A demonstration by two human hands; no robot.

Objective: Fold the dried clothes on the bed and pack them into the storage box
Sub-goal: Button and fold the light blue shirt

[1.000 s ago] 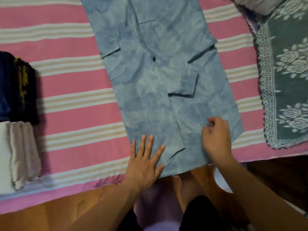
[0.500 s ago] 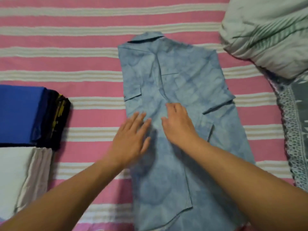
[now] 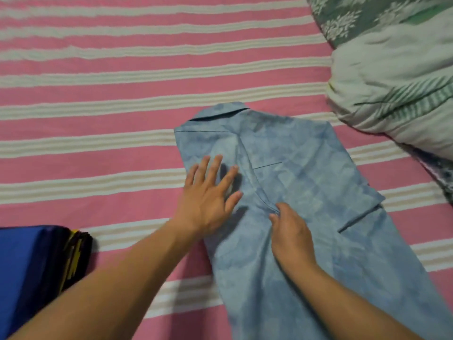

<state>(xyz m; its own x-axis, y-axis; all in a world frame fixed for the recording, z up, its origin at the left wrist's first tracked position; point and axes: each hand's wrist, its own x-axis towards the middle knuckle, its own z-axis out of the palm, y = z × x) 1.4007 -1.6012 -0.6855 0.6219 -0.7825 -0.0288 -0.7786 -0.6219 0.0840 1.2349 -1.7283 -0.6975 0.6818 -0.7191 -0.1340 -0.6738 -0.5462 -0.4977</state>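
Surface: bed sheet (image 3: 98,77), pink with bands of cream and beige stripes running across the view; it fills nearly the whole frame. No floor, wall or furniture visible.

Far left, bottom corner: stack of folded clothes (image 3: 31,268) on the sheet, cut by the frame edge. Bright blue piece on top, dark pieces under it, one with yellow marks showing at the fold edges. The marks are too blurred to read as letters.

Centre left: left hand (image 3: 208,197) lies flat, palm down, on the left part of the blue shirt (image 3: 306,192). Fingers straight and spread apart, pressing the cloth; the heel of the hand reaches the shirt's left edge.

Centre: the shirt, pale mottled blue, lies on the sheet, collar at the far end, sides folded inward, lower part running off the bottom of the frame. No tag or print legible on it.

Centre right: right hand (image 3: 291,236) rests on the shirt's middle seam, knuckles up. Fingers curled and close together, tips at a small ridge of fabric; whether they actually pinch it, cannot tell.

Right: crumpled pale green bedding (image 3: 397,94) with darker green stripes. Behind it, upper right, grey-green cloth with white floral pattern (image 3: 355,18).
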